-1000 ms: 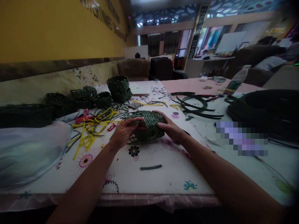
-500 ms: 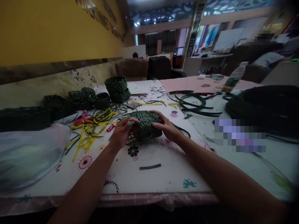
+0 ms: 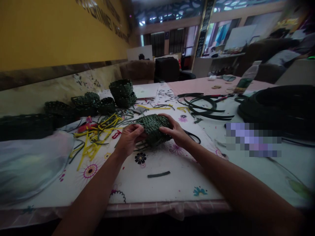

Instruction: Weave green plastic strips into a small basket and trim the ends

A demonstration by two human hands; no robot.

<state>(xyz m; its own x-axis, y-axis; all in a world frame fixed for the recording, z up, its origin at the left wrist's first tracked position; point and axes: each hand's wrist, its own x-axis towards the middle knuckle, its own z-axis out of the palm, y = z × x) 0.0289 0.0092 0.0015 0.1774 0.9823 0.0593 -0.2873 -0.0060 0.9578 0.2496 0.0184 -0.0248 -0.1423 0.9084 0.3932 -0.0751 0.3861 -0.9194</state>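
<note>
A dark green woven basket (image 3: 156, 129) lies on its side on the flowered tablecloth, with loose strip ends pointing left. My right hand (image 3: 176, 131) is wrapped round its right end, thumb on the near side and fingers over the top. At the left end, my left hand (image 3: 130, 136) is closed, thumb pressed to the forefinger on a green strip of the weave; most of that strip is hidden by the fingers. Closer to me, a short cut green strip (image 3: 158, 174) lies flat on the cloth.
Yellow and green strip scraps (image 3: 98, 134) lie left of the basket. Finished-looking woven baskets (image 3: 122, 93) stand behind them. Coiled dark strips (image 3: 201, 105), a plastic bottle (image 3: 248, 78) and a large dark coil (image 3: 275, 111) are on the right. A plastic bag (image 3: 34, 164) sits front left.
My left thumb has pressed down over the strip end that stuck out before. The basket has turned slightly in my hands, and the view has shifted a little.
</note>
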